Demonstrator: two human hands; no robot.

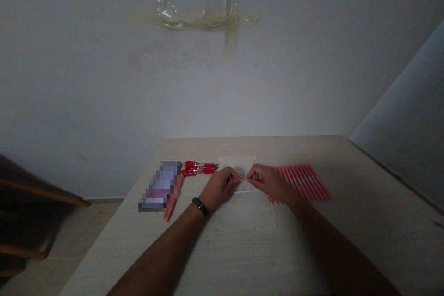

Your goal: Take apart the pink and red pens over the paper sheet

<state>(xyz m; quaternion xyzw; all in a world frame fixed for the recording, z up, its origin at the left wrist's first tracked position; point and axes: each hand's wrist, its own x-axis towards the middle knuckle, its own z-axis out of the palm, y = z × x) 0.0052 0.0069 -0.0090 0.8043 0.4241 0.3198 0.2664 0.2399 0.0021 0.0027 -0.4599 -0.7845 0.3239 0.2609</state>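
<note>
Close together over the middle of the table, my left hand [222, 185] and my right hand [267, 179] are both closed in a pinch. Between their fingertips runs a thin reddish piece [244, 179], too small and blurred to name. Just under the fingers a narrow white strip [247, 191] shows. Beneath both hands lies a pale rectangular sheet [243, 215]. Right of my right hand, many slim pinkish-red pens [307, 180] lie side by side in a slanted row, partly covered by that hand. Several red pens with clear sections [199, 165] rest beyond my left hand.
A phone-like device [161, 186], pixelated, lies at the left of the wooden table [138, 245]. Pinkish-red sticks [169, 208] lie along its right side. The grey wall [287, 92] rises behind the table. Dark wooden furniture [31, 212] stands on the floor at left.
</note>
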